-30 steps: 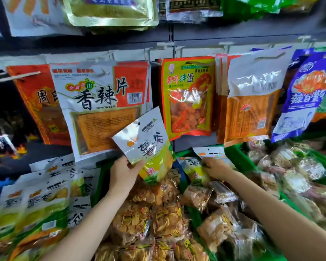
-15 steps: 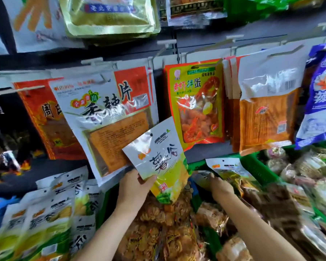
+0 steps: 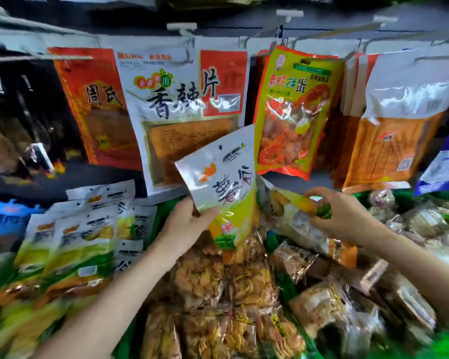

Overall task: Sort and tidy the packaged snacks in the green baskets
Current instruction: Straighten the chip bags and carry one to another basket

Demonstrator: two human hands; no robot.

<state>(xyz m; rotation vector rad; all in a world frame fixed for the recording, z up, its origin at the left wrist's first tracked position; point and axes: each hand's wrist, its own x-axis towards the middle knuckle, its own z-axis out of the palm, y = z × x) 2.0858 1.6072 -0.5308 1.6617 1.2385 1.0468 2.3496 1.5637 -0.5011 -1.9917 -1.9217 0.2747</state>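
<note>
Packaged snacks, head view. Item one: white-and-yellow pouch (image 3: 224, 187), held upright in the grip of the left hand (image 3: 186, 224), thumb across its front, above the clear packs of golden crackers (image 3: 213, 288) in the middle green basket (image 3: 283, 283). Item two: second pouch of the same kind (image 3: 293, 213), lying tilted just right of the first, grasped by the curled fingers of the right hand (image 3: 345, 216) along its upper edge. Matching pouches (image 3: 78, 237) stand in a row left of the held pouch; these look like the proper destination. Hanging bags (image 3: 182, 104) sit on pegs directly behind and above it.

Risks, as judged: the raised pouch stands close before the hanging bags, so a lift or swing could knock one off its peg. The one-handed thumb hold sits low on a glossy pouch, which could slip and fall among the crackers. The right hand's pull could drag neighbouring clear packs out of the basket. Heavy blur suggests fast motion, which would worsen each.

Change from the earlier frames: the right hand has drawn the second pouch up and nearer the first; previously it reached lower, behind the packs. The left hand keeps its hold.
</note>
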